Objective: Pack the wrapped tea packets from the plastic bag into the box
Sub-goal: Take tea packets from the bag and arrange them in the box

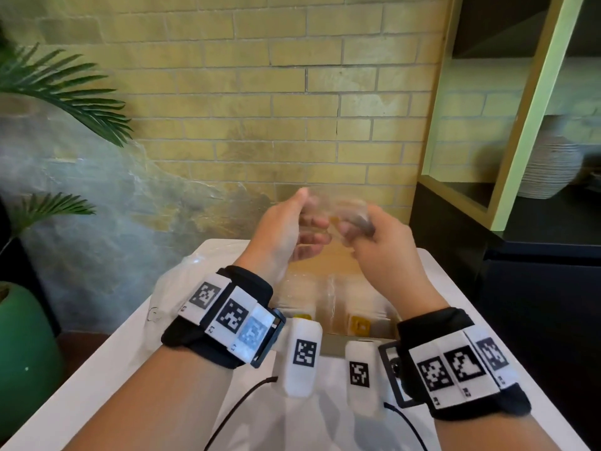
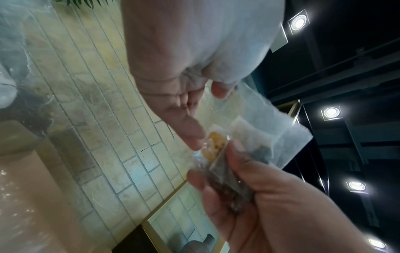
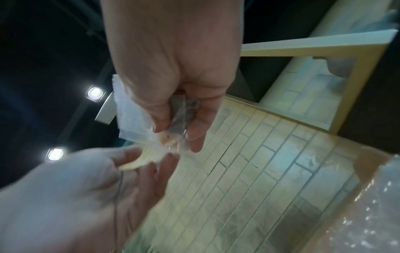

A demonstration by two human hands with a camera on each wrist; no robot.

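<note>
1. Pinching a wrapped tea packet [image 2: 225, 172] between thumb and fingers, the right hand [image 1: 374, 242] held it raised above the box [image 1: 331, 307].
2. Beside it, the left hand [image 1: 286, 232] reached for the packet's end, fingers loosely spread.
3. More packets lay in the box on the white table [image 1: 97, 379], plastic bag [image 1: 175, 288] at left.

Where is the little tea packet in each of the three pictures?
Head view: the tea packet is just above the middle, blurred, gripped by the right hand above the box.
Left wrist view: right of centre, low, between the right hand's thumb and fingers.
Right wrist view: centre, pinched in the right hand.
Shared landmark: the yellow brick wall behind it.
</note>
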